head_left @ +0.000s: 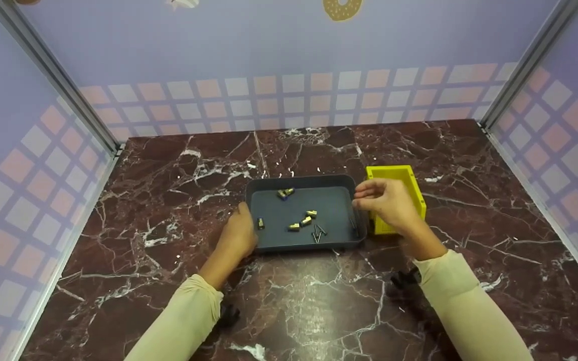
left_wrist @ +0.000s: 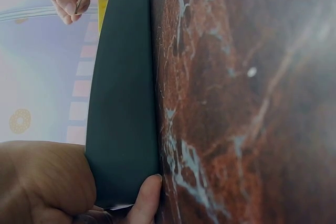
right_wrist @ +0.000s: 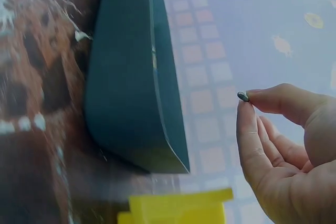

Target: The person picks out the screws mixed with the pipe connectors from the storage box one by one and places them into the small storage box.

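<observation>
A dark grey rectangular tray [head_left: 289, 200] lies on the table, its left end gripped by my left hand [head_left: 239, 231]. One finger [left_wrist: 147, 196] of that hand lies along the tray's outer side in the left wrist view. Above the tray's right end, my right hand [head_left: 388, 203] pinches a small metal screw [right_wrist: 242, 96] between thumb and index finger. Inside the tray are several short brass-and-dark fittings [head_left: 294, 227] and a few loose screws [head_left: 318, 233] near the front wall. Right beside the tray stands a yellow bin [head_left: 422, 200], partly covered by my right hand.
The tabletop [head_left: 178, 301] is dark red marble pattern with white veins. Patterned panels [head_left: 289, 100] enclose the back and both sides. Dark straps show under both wrists, near the sleeves [head_left: 454, 281].
</observation>
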Tool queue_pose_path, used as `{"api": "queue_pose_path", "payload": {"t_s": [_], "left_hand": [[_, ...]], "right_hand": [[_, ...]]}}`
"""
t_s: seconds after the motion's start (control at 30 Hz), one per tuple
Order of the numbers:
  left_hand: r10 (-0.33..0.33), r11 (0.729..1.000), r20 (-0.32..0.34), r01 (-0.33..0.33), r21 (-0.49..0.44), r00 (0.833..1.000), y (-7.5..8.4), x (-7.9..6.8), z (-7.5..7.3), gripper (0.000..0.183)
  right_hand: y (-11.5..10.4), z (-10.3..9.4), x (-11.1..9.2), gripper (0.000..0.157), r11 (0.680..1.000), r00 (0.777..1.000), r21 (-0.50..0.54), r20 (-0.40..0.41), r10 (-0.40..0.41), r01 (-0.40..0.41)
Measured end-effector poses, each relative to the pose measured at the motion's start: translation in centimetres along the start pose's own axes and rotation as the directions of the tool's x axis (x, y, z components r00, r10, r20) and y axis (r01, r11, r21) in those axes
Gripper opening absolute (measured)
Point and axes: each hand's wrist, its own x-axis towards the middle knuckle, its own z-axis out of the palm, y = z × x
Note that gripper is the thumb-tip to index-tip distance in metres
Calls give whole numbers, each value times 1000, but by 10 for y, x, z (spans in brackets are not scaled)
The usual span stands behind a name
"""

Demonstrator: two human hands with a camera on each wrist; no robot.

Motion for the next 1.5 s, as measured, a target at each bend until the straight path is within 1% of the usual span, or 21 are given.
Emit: {"api": "queue_pose_path", "payload": {"t_s": [0.13, 0.2, 0.33, 0.5, 0.63, 0.77, 0.87, 1.03, 1.17, 1.33, 1.5], "left_hand": [[1, 1000, -1, -1, 3, 1000, 0, 0, 0, 65], [1, 1000, 1, -1, 6, 1000, -1, 0, 0, 65], [-8, 1000, 10, 7, 9, 1000, 0, 1, 0, 67], [2, 1000, 12, -2, 15, 1000, -1, -1, 0, 67], [15, 1000, -6, -15, 25, 1000, -2, -1, 1, 65], [17, 1000, -15, -17, 27, 1000, -2, 0, 1, 64], [12, 1000, -14, -11, 25, 1000, -1, 0, 1, 63], [6, 1000, -11, -6, 12, 1000, -1, 0, 1, 63], [-5, 1000, -8, 5, 4, 1000, 0, 0, 1, 64], [-1, 1000, -5, 2, 12, 1000, 1, 0, 1, 65], [-14, 1000, 19, 14, 19, 1000, 0, 0, 1, 64]], "right_hand": [[-1, -18, 1, 33, 1000, 999, -10, -44, 14, -15], [-2, -26, 1, 35, 1000, 998, 5, -68, 18, -18], [-2, -43, 2, 38, 1000, 991, 0, -128, 27, -27], [4, -60, 6, 34, 998, 978, -62, -210, 11, -24], [11, -68, 8, 33, 993, 970, -99, -242, 32, -58], [16, -73, 10, 34, 988, 963, -125, -265, 58, -93], [18, -76, 11, 35, 987, 960, -128, -273, 62, -100], [19, -79, 13, 38, 989, 960, -100, -269, 79, -109], [19, -80, 13, 37, 990, 956, -79, -277, 94, -120], [20, -79, 13, 33, 989, 952, -90, -294, 86, -117], [22, -77, 13, 33, 988, 953, -110, -297, 68, -104]]}}
